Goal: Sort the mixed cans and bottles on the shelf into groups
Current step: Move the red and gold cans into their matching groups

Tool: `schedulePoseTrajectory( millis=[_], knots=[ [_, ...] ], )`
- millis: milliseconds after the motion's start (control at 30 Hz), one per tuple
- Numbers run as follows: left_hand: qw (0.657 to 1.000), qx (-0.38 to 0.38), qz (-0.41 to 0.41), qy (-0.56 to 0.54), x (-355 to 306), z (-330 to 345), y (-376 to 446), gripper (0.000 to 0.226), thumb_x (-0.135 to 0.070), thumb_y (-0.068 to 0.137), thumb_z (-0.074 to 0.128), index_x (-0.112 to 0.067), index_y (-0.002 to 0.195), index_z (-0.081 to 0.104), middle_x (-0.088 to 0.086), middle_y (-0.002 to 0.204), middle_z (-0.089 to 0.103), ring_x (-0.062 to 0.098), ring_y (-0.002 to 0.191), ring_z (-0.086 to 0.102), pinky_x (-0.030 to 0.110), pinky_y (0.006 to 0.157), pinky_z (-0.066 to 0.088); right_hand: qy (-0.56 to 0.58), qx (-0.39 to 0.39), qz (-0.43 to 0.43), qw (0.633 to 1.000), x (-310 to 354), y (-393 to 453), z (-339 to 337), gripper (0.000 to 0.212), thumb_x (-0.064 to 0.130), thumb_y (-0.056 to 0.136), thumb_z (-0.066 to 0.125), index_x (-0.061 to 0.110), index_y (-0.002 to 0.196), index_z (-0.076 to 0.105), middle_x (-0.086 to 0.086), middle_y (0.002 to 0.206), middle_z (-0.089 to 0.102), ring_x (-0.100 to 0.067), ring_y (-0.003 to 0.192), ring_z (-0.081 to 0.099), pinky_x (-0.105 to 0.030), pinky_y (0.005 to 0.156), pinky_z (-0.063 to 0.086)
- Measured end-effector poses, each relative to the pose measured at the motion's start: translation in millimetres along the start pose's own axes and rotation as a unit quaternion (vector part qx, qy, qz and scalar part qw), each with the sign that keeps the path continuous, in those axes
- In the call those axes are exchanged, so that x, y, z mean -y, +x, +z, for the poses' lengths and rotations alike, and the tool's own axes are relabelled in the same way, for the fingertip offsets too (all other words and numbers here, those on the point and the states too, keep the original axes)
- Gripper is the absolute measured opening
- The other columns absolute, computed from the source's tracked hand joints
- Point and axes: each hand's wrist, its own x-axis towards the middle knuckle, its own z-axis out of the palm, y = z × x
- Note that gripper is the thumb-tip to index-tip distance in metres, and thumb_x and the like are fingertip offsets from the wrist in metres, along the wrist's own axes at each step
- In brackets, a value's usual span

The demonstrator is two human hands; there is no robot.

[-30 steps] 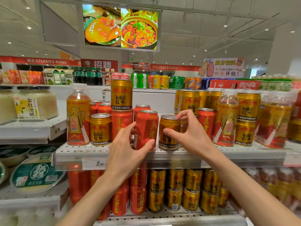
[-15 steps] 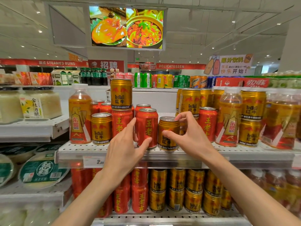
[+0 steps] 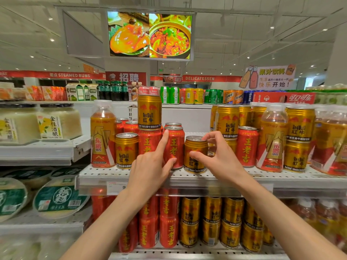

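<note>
Progress: early, by my reading — the upper shelf (image 3: pixel 244 176) still carries the kinds mixed, so most of the sorting is left.
Left end of shelf: an orange-labelled bottle (image 3: pixel 102 134) stands beside a gold can (image 3: pixel 126 150); behind them sit red cans with one gold can stacked (image 3: pixel 149 112) on top.
Right end of shelf: a lone red can (image 3: pixel 247 146) stands among gold cans and bottles (image 3: pixel 273 137) — also unsorted.
Lower shelf: red cans to the left and gold cans to the right look grouped already.
Red can in hand (image 3: pixel 174 147): upright at the shelf's front edge, touching the gold can to its right.
Gold can in hand (image 3: pixel 195 154): upright at the front edge, just right of the red one.
Left hand (image 3: pixel 150 170): fingers (image 3: pixel 163 142) spread partway; forefinger up the can's left side, thumb on its lower front — it grips the red can loosely.
Right hand (image 3: pixel 222 159): thumb on the gold can's front, curled fingers over its rim and far side — it pinches that can.
What is left: separating these two, then the strays further along.
</note>
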Motion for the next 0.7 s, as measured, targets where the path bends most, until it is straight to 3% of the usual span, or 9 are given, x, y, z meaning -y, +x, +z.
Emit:
schedulePoseTrajectory(
  millis=[200, 300, 367, 500, 700],
  knots=[
    [0.999, 0.020, 0.009, -0.031, 5.7, -2.3, -4.3, 0.086, -0.048, 0.100, 0.056, -0.038, 0.163, -0.002, -0.004, 0.083, 0.074, 0.020, 0.075, 0.073, 0.040, 0.072, 0.061, 0.003, -0.042, 0.013, 0.999, 8.3, -9.3, 4.4, 0.046, 0.037, 0.083, 0.080, 0.027, 0.114, 0.046, 0.011, 0.114, 0.058, 0.006, 0.098, 0.055, -0.013, 0.073, 0.044],
    [0.994, 0.014, 0.017, -0.104, 8.1, -2.5, -8.5, 0.078, -0.040, 0.101, 0.059, -0.035, 0.163, 0.012, -0.011, 0.078, 0.070, 0.015, 0.069, 0.069, 0.041, 0.071, 0.062, 0.003, -0.077, 0.020, 0.997, 15.8, -22.2, 4.0, 0.047, 0.036, 0.083, 0.081, 0.027, 0.114, 0.047, 0.015, 0.110, 0.058, 0.005, 0.096, 0.056, -0.010, 0.073, 0.046],
    [0.988, 0.004, 0.008, -0.151, 7.0, -1.8, -12.9, 0.071, -0.037, 0.100, 0.062, -0.031, 0.160, 0.026, -0.016, 0.078, 0.065, 0.011, 0.069, 0.066, 0.040, 0.073, 0.061, 0.002, -0.103, 0.020, 0.994, 18.2, -32.4, 2.3, 0.048, 0.038, 0.081, 0.081, 0.030, 0.114, 0.047, 0.015, 0.110, 0.060, 0.000, 0.098, 0.059, -0.018, 0.080, 0.050],
    [0.979, -0.016, -0.004, -0.201, 0.5, 0.8, -24.4, 0.048, -0.032, 0.097, 0.066, -0.029, 0.143, 0.053, -0.018, 0.077, 0.065, 0.009, 0.066, 0.062, 0.036, 0.068, 0.057, 0.016, -0.114, 0.035, 0.993, 22.1, -51.6, -8.7, 0.048, 0.037, 0.082, 0.081, 0.033, 0.115, 0.047, 0.018, 0.111, 0.060, 0.000, 0.101, 0.062, -0.024, 0.086, 0.055],
    [0.975, -0.005, -0.007, -0.221, -16.9, 2.5, -35.0, 0.014, -0.032, 0.095, 0.068, -0.031, 0.109, 0.068, -0.015, 0.074, 0.067, 0.008, 0.071, 0.066, 0.040, 0.071, 0.058, 0.024, -0.103, 0.032, 0.994, 15.8, -66.4, -38.4, 0.047, 0.038, 0.082, 0.081, 0.033, 0.115, 0.048, 0.013, 0.116, 0.061, 0.000, 0.104, 0.061, -0.010, 0.073, 0.052]
  ],
)
